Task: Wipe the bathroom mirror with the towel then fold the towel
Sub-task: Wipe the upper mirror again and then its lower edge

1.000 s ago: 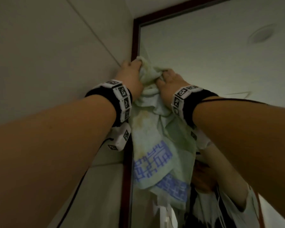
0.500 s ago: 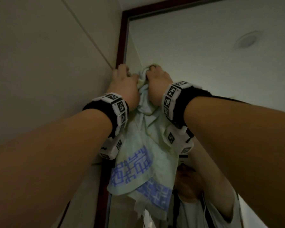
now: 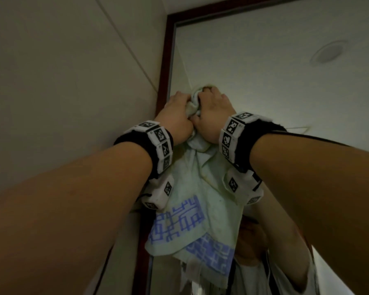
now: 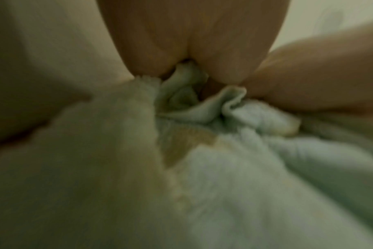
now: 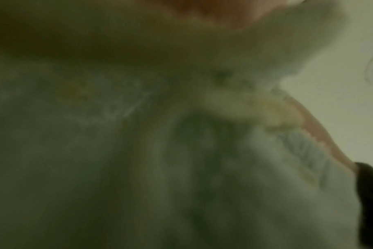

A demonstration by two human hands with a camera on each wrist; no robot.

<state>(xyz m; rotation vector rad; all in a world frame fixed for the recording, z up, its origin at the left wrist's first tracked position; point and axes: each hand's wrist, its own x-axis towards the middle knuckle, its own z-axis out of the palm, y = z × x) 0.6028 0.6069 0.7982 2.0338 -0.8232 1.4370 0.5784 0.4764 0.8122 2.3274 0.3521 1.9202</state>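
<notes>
Pressing a bunched towel (image 3: pixel 197 188) against the red-framed mirror (image 3: pixel 264 71), beside the wall (image 3: pixel 62 81).

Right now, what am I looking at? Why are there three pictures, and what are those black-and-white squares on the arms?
No machine here: these are a person's two bare arms. The big picture comes from a camera worn on the head, looking up along the arms. The left hand and the right hand both grip the bunched top of a pale green towel with blue square patterns and press it against the dark-red-framed bathroom mirror, near its upper left corner. The rest of the towel hangs down loose.

The squares sit on black wristbands; small cameras ride on the wrists too. They take the other two pictures. The left wrist picture shows fingers pinching towel folds up close. The right wrist picture is mostly blurry towel.

In the mirror you see the ceiling and the person reflected.
</notes>
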